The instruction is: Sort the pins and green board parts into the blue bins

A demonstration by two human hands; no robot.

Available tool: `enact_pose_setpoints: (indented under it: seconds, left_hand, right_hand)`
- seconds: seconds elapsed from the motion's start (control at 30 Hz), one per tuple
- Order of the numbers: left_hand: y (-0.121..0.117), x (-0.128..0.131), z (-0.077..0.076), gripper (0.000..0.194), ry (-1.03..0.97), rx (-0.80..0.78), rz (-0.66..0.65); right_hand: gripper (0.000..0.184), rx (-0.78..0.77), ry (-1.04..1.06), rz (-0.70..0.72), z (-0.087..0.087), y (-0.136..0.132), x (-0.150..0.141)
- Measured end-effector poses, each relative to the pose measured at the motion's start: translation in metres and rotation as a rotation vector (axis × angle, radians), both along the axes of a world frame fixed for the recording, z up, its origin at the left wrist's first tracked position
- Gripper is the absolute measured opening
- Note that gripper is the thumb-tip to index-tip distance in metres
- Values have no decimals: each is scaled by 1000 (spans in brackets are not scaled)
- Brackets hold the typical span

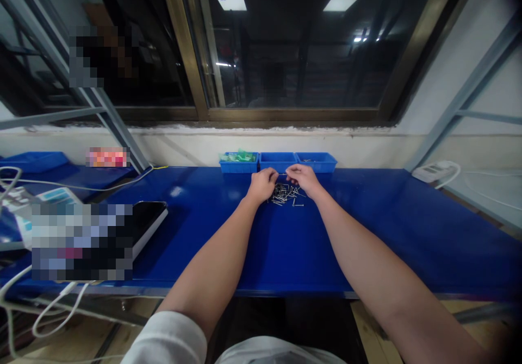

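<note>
Working at the pile's [281, 195] twelve o'clock, the left hand [262, 184] and right hand [304, 179] are pinching what looks like a screw [282, 174], apparently needing steadiness next.

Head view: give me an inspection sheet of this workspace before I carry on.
Surface: glossy blue tabletop, reflecting light.
Job's things: loose pile of thin silver metal pieces; behind it, a row of three rectangular blue plastic bins, the leftmost with green plastic packets, the rightmost with what look like a few small metal bits.
Clutter: flat black-topped, white-sided device at left, partly blurred out.
Hands: bare left hand and right hand at the pile; one slim silver piece between their fingertips, too small to tell which grips it.
Cables: white cable at near left; another at far right.
Surroundings: dark brown-framed window; grey metal post.
</note>
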State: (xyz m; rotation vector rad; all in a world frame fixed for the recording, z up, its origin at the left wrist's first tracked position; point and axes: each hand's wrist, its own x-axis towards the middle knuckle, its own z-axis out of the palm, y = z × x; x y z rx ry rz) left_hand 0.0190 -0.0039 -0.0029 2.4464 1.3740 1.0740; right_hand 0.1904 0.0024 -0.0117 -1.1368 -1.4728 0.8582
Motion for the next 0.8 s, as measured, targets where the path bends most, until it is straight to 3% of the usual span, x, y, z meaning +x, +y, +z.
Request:
enact_pose_setpoints:
  seconds: [0.17, 0.27, 0.57, 0.8]
  left_hand:
    - [0, 1, 0, 26, 6, -34, -15]
    - [1, 0, -1, 28, -13, -32, -14]
    - [19, -14, -11, 32, -48, -142, 246]
    - [21, -11, -20, 47, 152, -237, 170]
  right_hand:
    - [33, -8, 137, 22, -1, 3, 4]
    - [36, -1, 141, -42, -1, 3, 6]
    - [47, 1, 72, -504, -7, 11, 18]
    - [50, 59, 140, -741, -8, 15, 20]
